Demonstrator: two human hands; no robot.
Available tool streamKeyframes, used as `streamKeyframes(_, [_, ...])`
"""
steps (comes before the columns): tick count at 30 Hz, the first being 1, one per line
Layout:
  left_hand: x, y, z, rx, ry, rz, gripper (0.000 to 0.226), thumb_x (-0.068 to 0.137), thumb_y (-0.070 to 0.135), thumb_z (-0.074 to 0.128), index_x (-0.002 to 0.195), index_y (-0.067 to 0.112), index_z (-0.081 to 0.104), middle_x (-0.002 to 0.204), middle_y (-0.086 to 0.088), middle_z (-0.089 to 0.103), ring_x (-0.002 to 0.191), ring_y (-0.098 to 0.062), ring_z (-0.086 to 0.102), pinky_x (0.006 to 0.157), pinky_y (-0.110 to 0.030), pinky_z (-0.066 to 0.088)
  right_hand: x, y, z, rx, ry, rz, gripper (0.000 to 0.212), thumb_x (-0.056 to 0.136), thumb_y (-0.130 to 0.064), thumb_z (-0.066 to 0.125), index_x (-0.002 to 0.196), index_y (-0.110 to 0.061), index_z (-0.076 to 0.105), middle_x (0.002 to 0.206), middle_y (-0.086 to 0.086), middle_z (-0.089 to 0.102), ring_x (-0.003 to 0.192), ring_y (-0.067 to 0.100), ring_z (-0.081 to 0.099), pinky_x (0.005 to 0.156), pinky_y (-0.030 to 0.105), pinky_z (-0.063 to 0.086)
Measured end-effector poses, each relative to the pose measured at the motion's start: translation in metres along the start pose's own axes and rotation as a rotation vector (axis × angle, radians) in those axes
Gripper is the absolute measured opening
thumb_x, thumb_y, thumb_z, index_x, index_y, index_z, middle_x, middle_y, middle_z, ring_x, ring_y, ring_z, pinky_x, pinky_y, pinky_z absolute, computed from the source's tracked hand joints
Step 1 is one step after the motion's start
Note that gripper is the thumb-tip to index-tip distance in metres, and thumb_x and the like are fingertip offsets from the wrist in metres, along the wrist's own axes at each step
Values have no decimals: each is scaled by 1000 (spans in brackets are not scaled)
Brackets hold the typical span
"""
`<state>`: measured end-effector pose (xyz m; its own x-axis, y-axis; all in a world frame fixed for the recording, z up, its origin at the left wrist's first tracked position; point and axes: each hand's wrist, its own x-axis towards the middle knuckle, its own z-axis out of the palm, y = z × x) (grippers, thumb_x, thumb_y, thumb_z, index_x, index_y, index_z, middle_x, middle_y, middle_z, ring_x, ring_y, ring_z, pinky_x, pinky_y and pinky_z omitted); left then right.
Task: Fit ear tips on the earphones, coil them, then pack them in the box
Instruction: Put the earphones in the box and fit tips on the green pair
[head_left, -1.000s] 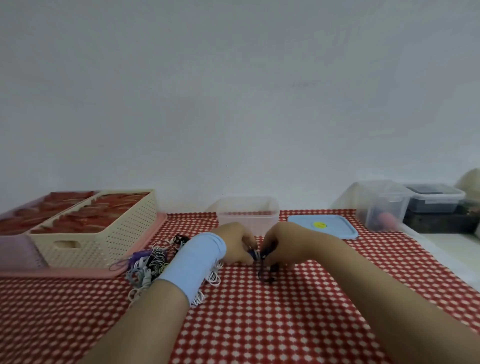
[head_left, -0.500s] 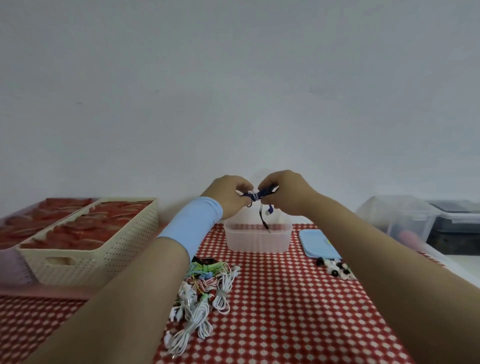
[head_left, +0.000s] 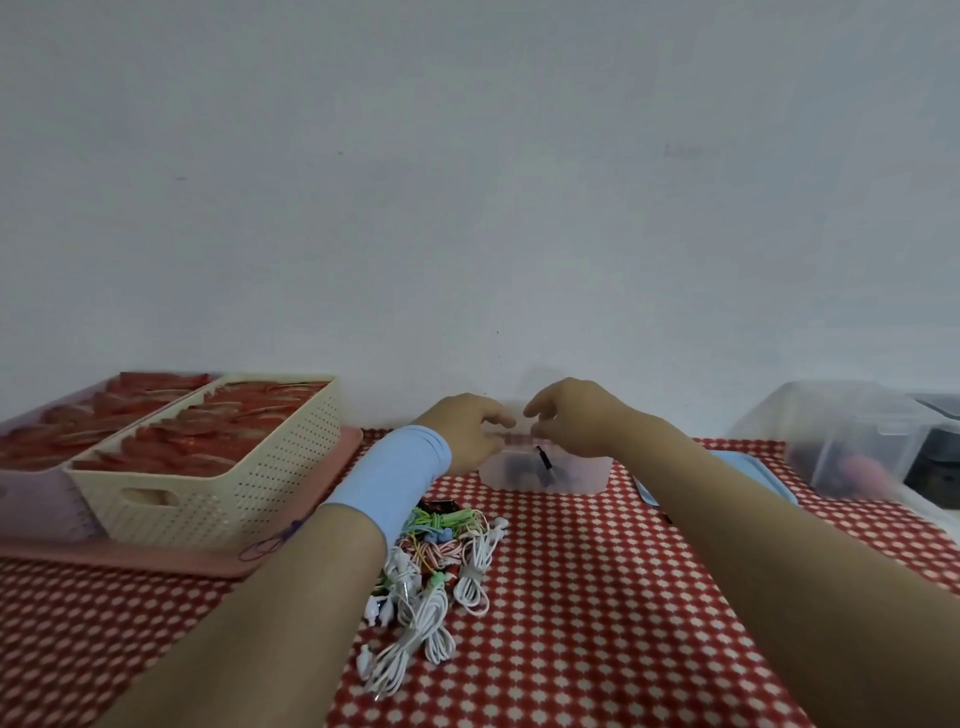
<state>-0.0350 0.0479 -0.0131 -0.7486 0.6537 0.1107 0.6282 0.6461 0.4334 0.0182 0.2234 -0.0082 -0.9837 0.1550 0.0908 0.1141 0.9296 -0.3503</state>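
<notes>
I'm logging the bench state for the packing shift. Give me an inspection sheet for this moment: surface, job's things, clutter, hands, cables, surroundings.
Surface: red-and-white checked tablecloth.
Job's things: open translucent box, dark earphones partly inside; pile of bundled earphones in front; blue lid to its right.
Clutter: cream basket of red packets on a pink tray.
Hands: left hand loosely curled over the box, nothing seen in it; right hand just above the dark earphones, grip unclear.
Cables: white, green and striped ones lie in the pile.
Surroundings: white wall; clear bins far right.
</notes>
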Motion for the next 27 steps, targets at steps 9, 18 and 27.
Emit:
streamKeyframes(9, [-8, 11, 4, 66, -130, -33, 40, 94, 27, 54, 134, 31, 59, 140, 5, 56, 125, -19, 53, 106, -35, 40, -13, 0, -6, -16, -58, 7, 13, 85, -26, 78, 96, -20, 83, 96, -6, 77, 93, 13, 68, 89, 32, 58])
streamKeyframes(18, [-15, 9, -4, 80, -71, -28, 42, 94, 22, 55, 136, 28, 56, 142, 3, 53, 124, -19, 53, 102, -30, 39, -9, -9, -5, -18, 131, 45, 26, 97, -8, 56, 113, -18, 74, 110, -3, 74, 95, 20, 71, 86, 37, 59])
streamKeyframes(27, [-52, -14, -22, 71, 4, -108, 20, 93, 21, 59, 107, 30, 70, 120, 8, 65, 106, -12, 59, 92, -23, 39, -31, -45, 10, 21, 208, -189, 22, 98, -18, 57, 102, -19, 79, 106, -8, 76, 95, 13, 68, 89, 31, 56])
